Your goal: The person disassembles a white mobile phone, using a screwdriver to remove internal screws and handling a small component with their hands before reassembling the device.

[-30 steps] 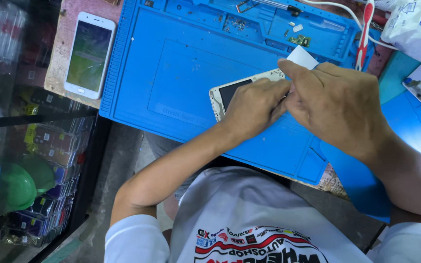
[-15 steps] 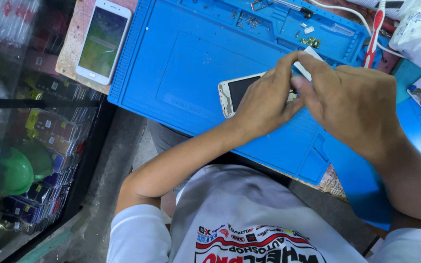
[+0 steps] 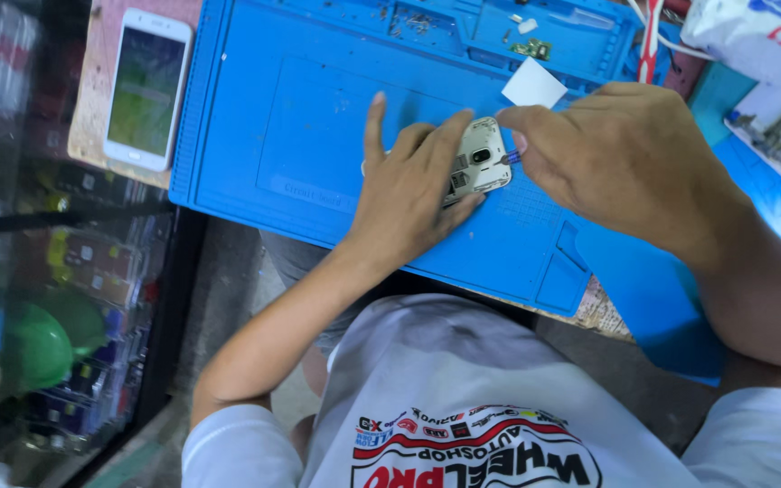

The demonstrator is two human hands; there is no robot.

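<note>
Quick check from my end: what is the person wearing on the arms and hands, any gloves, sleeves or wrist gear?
No gloves: the left hand and the right hand are both bare, with no ring, watch or strap visible. Both forearms are uncovered. Short white sleeves end above the elbows, part of a white T-shirt with a red, black and white print on the chest.

The left hand (image 3: 409,194) hides most of the opened phone (image 3: 481,163); small parts (image 3: 532,47) are too tiny to identify.

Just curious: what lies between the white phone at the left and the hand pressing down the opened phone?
Head view: only bare blue silicone work mat separates white phone from left hand.
</note>
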